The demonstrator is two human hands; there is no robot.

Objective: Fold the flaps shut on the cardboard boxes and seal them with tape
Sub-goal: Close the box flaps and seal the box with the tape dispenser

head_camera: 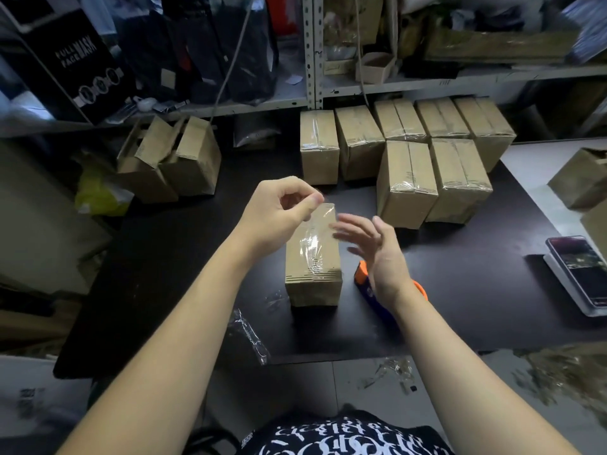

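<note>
Unsealed boxes (170,162): two cardboard boxes at the far left edge of the dark worktop (170,274), flaps standing up.
Left hand (282,208): raised over the far end of the central box; thumb and forefinger fingers pinch the free end of the tape strip.
Tape strip (320,231): clear, runs along the box's top seam from the pinched end to the near edge, where it is stuck down.
Central box (312,287): stands on the worktop between the two forearms, top flaps folded shut.
Right hand (377,254): just right of the box top, blurred, fingers spread and released, grasping nothing.
Tape dispenser (361,277): orange and blue, lies on the worktop, partly hidden under the right wrist.
Sealed boxes (407,182): seven taped boxes grouped at the far right of the worktop.
Phone (578,267): screen up, at the right edge.
</note>
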